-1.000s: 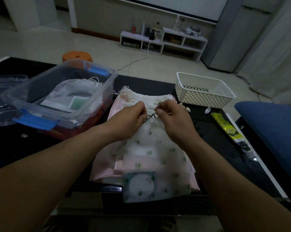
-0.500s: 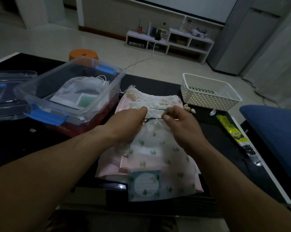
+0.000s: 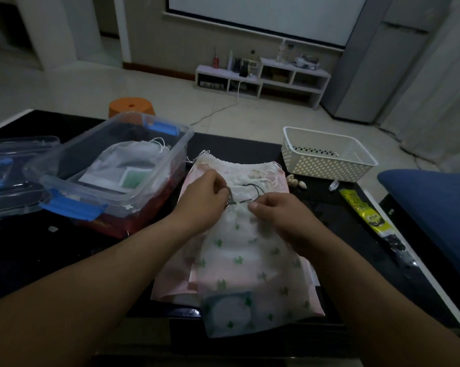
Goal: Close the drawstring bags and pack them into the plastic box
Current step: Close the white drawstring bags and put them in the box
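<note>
Left hand (image 3: 205,197): fingers were curled, pinching a loop of the dark drawstring (image 3: 251,187) at the bag's neck.
Right hand (image 3: 279,215): thumb and fingers were curled and pinched the same drawstring just beside the left hand – the two hands were almost touching.
Cactus-print drawstring bag (image 3: 250,260): it lay flat on the table (image 3: 329,221) under and in front of both hands, its neck gathered tight between them and its body running back toward the person between the forearms. A round label showed through the cloth at its near end.
Pile of bags (image 3: 239,168): pink and white drawstring bags lay beneath the cactus-print bag, reaching out beyond the hands, with pale cords loose at their tops.
Plastic box (image 3: 170,165): clear with blue latches, it stood open to the left of the left hand, near it but not touching.
Packed bags (image 3: 136,154): white bags lay inside the box, their cords toward its far end.
Lid (image 3: 19,154): the clear lid lay farther left, beyond the box.
White basket (image 3: 327,154): perforated, it stood beyond and to the right of the right hand.
Shells (image 3: 296,181): a few small ones lay between the basket and the right hand.
Yellow packet (image 3: 361,210): it lay well to the right of the right hand – near the table's edge.
Orange stool (image 3: 131,107): it stood on the floor past the box.
</note>
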Demonstrator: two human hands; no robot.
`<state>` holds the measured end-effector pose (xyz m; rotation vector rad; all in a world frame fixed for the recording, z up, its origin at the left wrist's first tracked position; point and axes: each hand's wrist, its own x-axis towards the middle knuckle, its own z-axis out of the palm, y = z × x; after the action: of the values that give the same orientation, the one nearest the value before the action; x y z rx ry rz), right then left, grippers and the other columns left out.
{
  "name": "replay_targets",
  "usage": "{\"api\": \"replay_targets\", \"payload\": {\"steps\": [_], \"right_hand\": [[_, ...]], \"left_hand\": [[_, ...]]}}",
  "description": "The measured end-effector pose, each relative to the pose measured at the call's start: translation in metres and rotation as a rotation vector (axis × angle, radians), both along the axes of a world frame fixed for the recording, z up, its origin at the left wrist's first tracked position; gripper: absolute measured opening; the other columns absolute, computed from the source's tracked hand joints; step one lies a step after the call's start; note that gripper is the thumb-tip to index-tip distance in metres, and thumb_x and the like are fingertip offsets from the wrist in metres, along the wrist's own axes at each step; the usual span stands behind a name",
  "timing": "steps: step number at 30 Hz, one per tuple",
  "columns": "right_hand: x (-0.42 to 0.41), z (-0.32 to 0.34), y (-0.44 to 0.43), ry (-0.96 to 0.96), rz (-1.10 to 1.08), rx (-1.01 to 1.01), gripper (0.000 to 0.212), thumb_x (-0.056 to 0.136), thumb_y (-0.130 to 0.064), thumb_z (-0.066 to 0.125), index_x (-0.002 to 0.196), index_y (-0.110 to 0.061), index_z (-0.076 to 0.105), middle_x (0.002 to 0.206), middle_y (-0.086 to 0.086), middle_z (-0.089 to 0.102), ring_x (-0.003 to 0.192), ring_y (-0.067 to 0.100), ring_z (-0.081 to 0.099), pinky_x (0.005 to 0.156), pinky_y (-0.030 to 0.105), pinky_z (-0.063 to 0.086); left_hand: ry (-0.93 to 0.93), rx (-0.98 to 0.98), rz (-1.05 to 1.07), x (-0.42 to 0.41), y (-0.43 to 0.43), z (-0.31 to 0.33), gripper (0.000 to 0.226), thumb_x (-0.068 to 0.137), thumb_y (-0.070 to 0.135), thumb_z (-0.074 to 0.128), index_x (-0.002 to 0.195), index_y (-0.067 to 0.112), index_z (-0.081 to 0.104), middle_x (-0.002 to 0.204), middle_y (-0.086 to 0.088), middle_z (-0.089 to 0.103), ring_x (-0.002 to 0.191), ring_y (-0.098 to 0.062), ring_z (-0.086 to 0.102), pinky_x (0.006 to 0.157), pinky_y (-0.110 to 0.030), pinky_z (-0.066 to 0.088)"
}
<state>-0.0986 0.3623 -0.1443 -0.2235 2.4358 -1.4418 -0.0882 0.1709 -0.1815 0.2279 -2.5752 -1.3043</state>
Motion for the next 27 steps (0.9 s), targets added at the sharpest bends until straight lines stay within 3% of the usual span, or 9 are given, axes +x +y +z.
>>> {"api": "replay_targets", "payload": {"steps": [2, 4, 8, 11, 14, 17, 21, 24, 27], "right_hand": [[-0.001, 0.005, 0.001, 0.05, -0.067, -0.054, 0.022, 0.1, -0.024, 0.069, 0.089, -0.006, 0.074, 0.074, 0.009, 0.068, 0.062, 0.017, 0.059, 0.054, 0.027, 0.049], [-0.006, 0.009, 0.003, 0.079, -0.152, -0.12, 0.024, 0.102, -0.023, 0.067, 0.092, -0.001, 0.071, 0.075, 0.008, 0.065, 0.063, 0.018, 0.057, 0.054, 0.028, 0.047], [-0.015, 0.021, 0.006, 0.062, -0.337, -0.297, 0.021, 0.104, -0.024, 0.063, 0.098, -0.008, 0.074, 0.091, 0.01, 0.075, 0.077, 0.023, 0.069, 0.065, 0.029, 0.056], [-0.019, 0.022, 0.007, 0.015, -0.355, -0.42, 0.025, 0.104, -0.029, 0.063, 0.105, -0.008, 0.077, 0.099, 0.012, 0.079, 0.095, 0.03, 0.076, 0.083, 0.041, 0.062], [-0.009, 0.025, -0.003, -0.107, -0.144, -0.52, 0.042, 0.103, -0.047, 0.057, 0.125, -0.014, 0.073, 0.119, 0.01, 0.077, 0.113, 0.031, 0.073, 0.104, 0.053, 0.053], [0.003, 0.04, -0.026, -0.164, 0.045, -0.514, 0.04, 0.104, -0.041, 0.055, 0.13, -0.015, 0.068, 0.123, 0.009, 0.076, 0.113, 0.03, 0.074, 0.096, 0.046, 0.057], [0.0, 0.066, -0.092, -0.047, 0.019, -0.441, 0.026, 0.103, -0.024, 0.063, 0.117, -0.004, 0.071, 0.111, 0.017, 0.078, 0.104, 0.033, 0.076, 0.097, 0.057, 0.058], [-0.007, 0.08, -0.156, 0.021, -0.065, -0.374, 0.025, 0.1, -0.022, 0.068, 0.107, 0.002, 0.071, 0.106, 0.027, 0.074, 0.091, 0.036, 0.075, 0.086, 0.06, 0.062], [-0.019, 0.079, -0.202, -0.024, -0.042, -0.242, 0.022, 0.098, -0.025, 0.07, 0.1, -0.003, 0.07, 0.102, 0.023, 0.074, 0.084, 0.037, 0.075, 0.081, 0.054, 0.064]], "left_hand": [[-0.012, 0.221, 0.034, 0.006, 0.005, 0.012, 0.034, 0.094, 0.047, 0.057, 0.117, 0.023, 0.061, 0.111, 0.007, 0.068, 0.106, -0.014, 0.063, 0.1, -0.037, 0.049], [-0.043, 0.371, 0.0, 0.017, 0.01, 0.024, 0.043, 0.095, 0.061, 0.052, 0.113, 0.023, 0.062, 0.112, 0.006, 0.068, 0.104, -0.013, 0.063, 0.099, -0.039, 0.049], [-0.241, 0.569, -0.253, 0.053, 0.011, 0.038, 0.037, 0.103, 0.044, 0.059, 0.11, 0.011, 0.073, 0.11, -0.004, 0.077, 0.103, -0.022, 0.072, 0.094, -0.043, 0.058], [-0.15, 0.343, -0.256, 0.069, 0.001, 0.043, 0.034, 0.099, 0.039, 0.062, 0.099, 0.007, 0.073, 0.099, -0.013, 0.078, 0.097, -0.033, 0.074, 0.09, -0.052, 0.059], [0.004, 0.246, -0.117, 0.073, -0.017, 0.066, 0.032, 0.103, 0.038, 0.059, 0.096, 0.009, 0.069, 0.093, -0.011, 0.076, 0.089, -0.029, 0.074, 0.084, -0.052, 0.059], [0.124, 0.235, -0.047, 0.068, -0.049, 0.097, 0.029, 0.102, 0.039, 0.059, 0.098, 0.013, 0.07, 0.091, -0.004, 0.076, 0.088, -0.023, 0.074, 0.084, -0.049, 0.06], [0.24, -0.015, 0.164, 0.057, -0.111, 0.133, 0.02, 0.102, 0.037, 0.062, 0.094, 0.019, 0.066, 0.079, 0.007, 0.064, 0.073, -0.007, 0.063, 0.062, -0.023, 0.052], [0.355, -0.139, 0.389, 0.056, -0.159, 0.135, 0.039, 0.099, 0.041, 0.063, 0.134, 0.025, 0.058, 0.106, 0.005, 0.063, 0.096, -0.017, 0.063, 0.082, -0.035, 0.054], [0.341, -0.336, 0.332, 0.056, -0.179, 0.118, 0.042, 0.099, 0.04, 0.061, 0.139, 0.027, 0.057, 0.131, -0.002, 0.061, 0.115, -0.024, 0.06, 0.095, -0.043, 0.053]]}}
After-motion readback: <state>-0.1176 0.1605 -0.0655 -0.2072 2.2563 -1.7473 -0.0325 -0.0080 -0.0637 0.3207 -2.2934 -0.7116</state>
